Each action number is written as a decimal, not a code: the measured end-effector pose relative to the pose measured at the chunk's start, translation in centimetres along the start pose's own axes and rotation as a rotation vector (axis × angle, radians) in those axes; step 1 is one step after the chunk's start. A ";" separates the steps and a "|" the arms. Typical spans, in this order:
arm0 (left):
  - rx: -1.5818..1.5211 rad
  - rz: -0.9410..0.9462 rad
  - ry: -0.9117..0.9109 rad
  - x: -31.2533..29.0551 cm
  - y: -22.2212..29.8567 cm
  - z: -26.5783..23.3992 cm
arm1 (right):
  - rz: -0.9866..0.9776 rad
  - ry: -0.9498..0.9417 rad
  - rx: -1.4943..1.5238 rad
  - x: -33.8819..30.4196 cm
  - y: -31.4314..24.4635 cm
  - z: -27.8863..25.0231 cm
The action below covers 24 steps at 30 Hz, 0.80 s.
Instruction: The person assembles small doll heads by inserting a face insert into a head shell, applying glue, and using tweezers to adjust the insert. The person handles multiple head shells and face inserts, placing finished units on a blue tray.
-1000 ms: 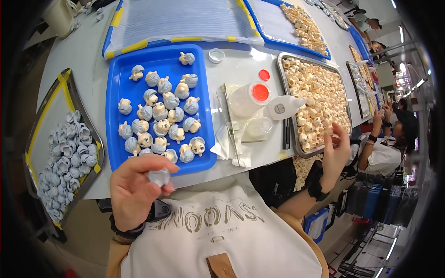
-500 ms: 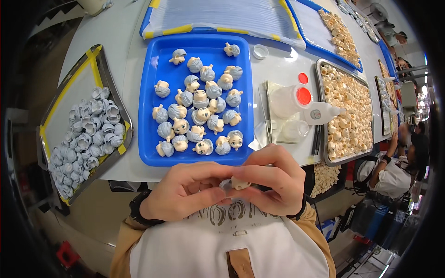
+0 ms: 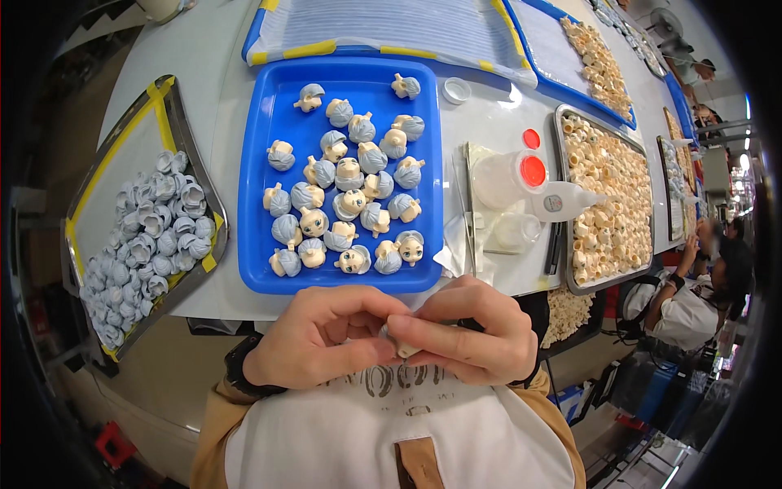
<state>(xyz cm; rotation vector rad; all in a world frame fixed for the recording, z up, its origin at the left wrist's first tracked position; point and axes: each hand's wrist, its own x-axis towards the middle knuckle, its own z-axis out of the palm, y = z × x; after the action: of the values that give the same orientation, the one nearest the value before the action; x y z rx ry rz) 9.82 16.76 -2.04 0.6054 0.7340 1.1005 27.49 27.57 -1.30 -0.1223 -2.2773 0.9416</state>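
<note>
Both my hands meet in front of my apron, just below the near edge of a blue tray [image 3: 259, 175]. Between my fingertips is a small doll head [image 3: 405, 349], mostly covered, with a bit of grey hair piece and a pale face part showing. My left hand [image 3: 330, 338] pinches it from the left, fingers curled. My right hand [image 3: 468, 330] grips it from the right, thumb pressed over its top. In the tray lie several finished-looking doll heads [image 3: 349, 204] with grey-blue hair, turned in various directions.
At left, a tilted tray holds a heap of grey hair pieces [image 3: 155, 236]. To the right stand a jar with red lid [image 3: 532, 170], a squeeze bottle [image 3: 562, 201], tweezers [image 3: 469, 228] and a metal tray of pale face parts [image 3: 611, 196]. A person [image 3: 692, 277] sits far right.
My right hand has shifted slightly left and its thumb now covers more of the doll head. The head has turned between my fingers, showing less of its pale part.
</note>
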 end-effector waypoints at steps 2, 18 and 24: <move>-0.060 -0.018 -0.023 0.0 0.1 0.3 | -0.010 0.046 0.017 -0.1 0.1 0.2; -0.146 0.030 -0.117 -0.2 -0.2 -0.4 | -0.094 0.189 -0.025 0.2 -0.7 1.2; -0.046 0.083 -0.125 -0.2 -0.7 -0.8 | -0.185 0.140 -0.113 0.1 -0.4 0.8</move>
<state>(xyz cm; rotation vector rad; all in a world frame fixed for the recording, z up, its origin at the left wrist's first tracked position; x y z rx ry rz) 9.57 16.38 -3.00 0.6638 0.5780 1.1417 26.99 26.84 -1.38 -0.0249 -2.1692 0.6883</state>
